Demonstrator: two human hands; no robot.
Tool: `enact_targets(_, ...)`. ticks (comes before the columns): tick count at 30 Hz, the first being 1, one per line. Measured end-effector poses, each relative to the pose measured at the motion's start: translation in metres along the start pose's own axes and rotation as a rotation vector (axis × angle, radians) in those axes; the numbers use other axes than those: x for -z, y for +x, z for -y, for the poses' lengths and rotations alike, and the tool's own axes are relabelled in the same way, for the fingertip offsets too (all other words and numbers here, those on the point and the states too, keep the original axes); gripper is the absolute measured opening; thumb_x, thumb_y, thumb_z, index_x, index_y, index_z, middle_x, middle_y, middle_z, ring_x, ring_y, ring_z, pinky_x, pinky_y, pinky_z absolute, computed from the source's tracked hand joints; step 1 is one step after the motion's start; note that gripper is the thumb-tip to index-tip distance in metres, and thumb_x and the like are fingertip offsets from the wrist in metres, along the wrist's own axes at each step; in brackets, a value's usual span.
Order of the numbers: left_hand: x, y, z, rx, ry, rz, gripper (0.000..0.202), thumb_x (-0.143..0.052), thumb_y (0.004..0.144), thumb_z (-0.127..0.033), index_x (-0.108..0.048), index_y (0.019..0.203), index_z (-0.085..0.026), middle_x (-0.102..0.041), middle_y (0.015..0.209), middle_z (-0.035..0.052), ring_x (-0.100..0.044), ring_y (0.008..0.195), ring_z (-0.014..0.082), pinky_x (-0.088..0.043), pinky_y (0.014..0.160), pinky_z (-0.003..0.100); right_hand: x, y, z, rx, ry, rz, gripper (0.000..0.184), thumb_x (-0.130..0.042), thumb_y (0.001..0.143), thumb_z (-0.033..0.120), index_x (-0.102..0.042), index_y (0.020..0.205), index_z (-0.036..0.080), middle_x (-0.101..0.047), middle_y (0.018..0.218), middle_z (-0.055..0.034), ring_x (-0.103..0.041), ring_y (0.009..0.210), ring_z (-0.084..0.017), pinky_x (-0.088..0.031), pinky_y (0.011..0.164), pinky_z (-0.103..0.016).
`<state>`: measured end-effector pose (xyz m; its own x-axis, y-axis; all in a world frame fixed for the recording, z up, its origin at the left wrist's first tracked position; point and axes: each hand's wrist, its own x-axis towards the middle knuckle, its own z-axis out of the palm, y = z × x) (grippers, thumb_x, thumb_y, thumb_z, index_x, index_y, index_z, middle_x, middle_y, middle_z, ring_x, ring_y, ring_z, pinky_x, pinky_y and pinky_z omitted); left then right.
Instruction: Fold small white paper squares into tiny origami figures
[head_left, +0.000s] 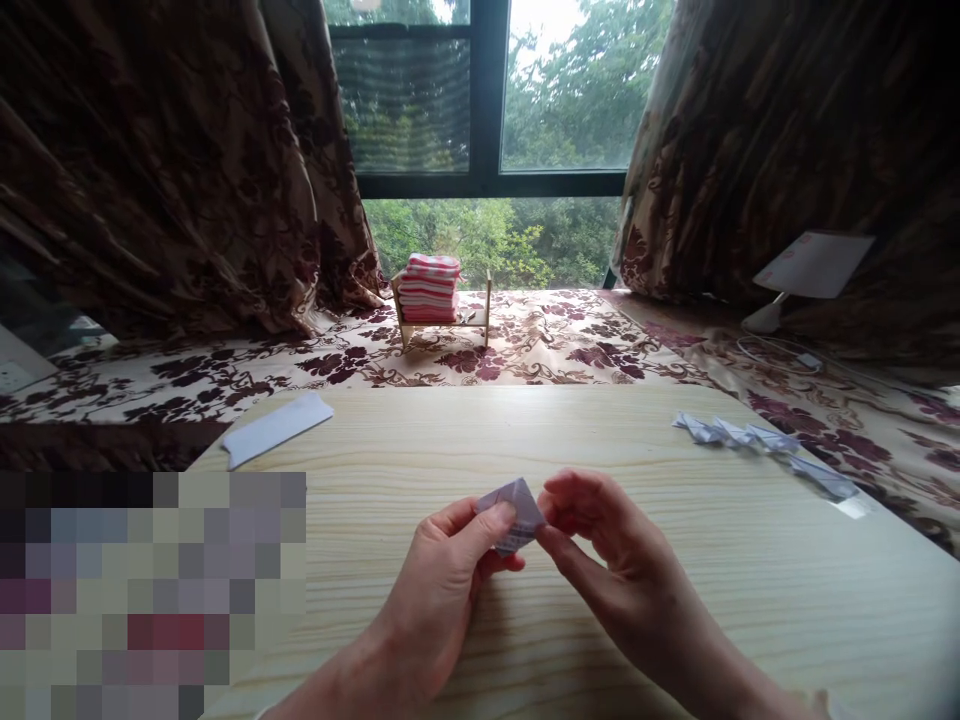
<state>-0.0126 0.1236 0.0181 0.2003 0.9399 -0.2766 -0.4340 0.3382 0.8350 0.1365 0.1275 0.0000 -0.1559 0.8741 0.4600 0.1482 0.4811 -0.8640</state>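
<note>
Folded paper [525, 507] at the lower middle of the frame, lifted off the desk [360, 610]. Left hand [442, 570] grips it, thumb flat on the upper face, fingers underneath, likely so it stays firm and doesn't spring open. Right hand [626, 560] half-curled, thumb tip at the paper's right corner, probably there to work that edge; can't tell whether it actually pinches, fingers overlap too much. Both hands sit over the near part of the desk, presumably for an easy close view.

White paper strip [277, 428] lies flat at the left of the frame, near the desk's far edge, seemingly parked off the work spot. Folded pieces [739, 435] lined up at the right of the frame, overlapping, apparently set aside so they don't get in the way.

Counts: two hands, one folded paper held, one strip, at least four folded pieces in the row. Behind the desk: one small rack [489, 310] with one stack of red-and-white cloths [430, 290], kept together between its end posts; one lamp [814, 265], upper right. Lower left corner is pixelated, contents not counted.
</note>
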Motion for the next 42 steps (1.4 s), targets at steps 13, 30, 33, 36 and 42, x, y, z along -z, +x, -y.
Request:
enact_targets(13, 0.0037, -0.0006, -0.0014, 0.003, 0.056, 0.049, 0.018, -0.064, 0.077, -0.027, -0.072, 0.081, -0.012, -0.068, 0.081, 0.0083, -0.055, 0.083, 0.0188, -0.043, 0.071, 0.028, 0.0071, 0.0005, 0.0007, 0.243, -0.273, 0.163, 0.03, -0.048, 0.086, 0.005, -0.054, 0.109, 0.024, -0.061, 0.09, -0.003, -0.058, 0.075, -0.013, -0.051, 0.065, -0.025)
enact_targets(30, -0.0023, -0.0036, 0.0004, -0.044, 0.159, 0.028, 0.02, -0.064, 0.076, -0.028, -0.073, 0.082, -0.011, -0.067, 0.071, 0.0062, -0.057, 0.076, 0.0178, -0.041, 0.075, 0.029, 0.0092, 0.0017, 0.0011, 0.229, -0.364, 0.074, 0.014, -0.056, 0.083, 0.009, -0.059, 0.091, 0.021, -0.056, 0.088, -0.0042, -0.056, 0.074, -0.013, -0.05, 0.061, -0.025)
enact_targets(33, -0.0052, -0.004, -0.0011, -0.053, 0.17, 0.027, 0.021, -0.065, 0.076, -0.028, -0.074, 0.082, -0.01, -0.069, 0.071, 0.0062, -0.058, 0.075, 0.017, -0.042, 0.075, 0.027, 0.0084, 0.0017, 0.0023, 0.189, -0.352, 0.058, 0.011, -0.056, 0.083, 0.01, -0.059, 0.087, 0.02, -0.056, 0.087, -0.0037, -0.054, 0.071, -0.013, -0.048, 0.058, -0.025)
enact_targets(36, -0.0056, -0.0039, -0.0009, -0.048, 0.196, 0.027, 0.022, -0.066, 0.075, -0.029, -0.074, 0.082, -0.01, -0.07, 0.073, 0.0064, -0.059, 0.077, 0.0173, -0.043, 0.075, 0.027, 0.0079, 0.0017, 0.0032, 0.143, -0.335, 0.049, 0.009, -0.056, 0.083, 0.011, -0.06, 0.085, 0.02, -0.056, 0.085, -0.0032, -0.053, 0.067, -0.012, -0.046, 0.056, -0.024)
enact_targets(42, -0.0025, -0.0036, 0.0028, -0.062, 0.275, 0.016, 0.025, -0.067, 0.075, -0.033, -0.073, 0.08, -0.009, -0.07, 0.075, 0.0067, -0.057, 0.075, 0.0169, -0.042, 0.071, 0.026, 0.0076, 0.0034, 0.0046, 0.118, -0.294, 0.03, 0.009, -0.057, 0.083, 0.012, -0.061, 0.08, 0.019, -0.057, 0.079, -0.0014, -0.053, 0.064, -0.011, -0.046, 0.055, -0.023)
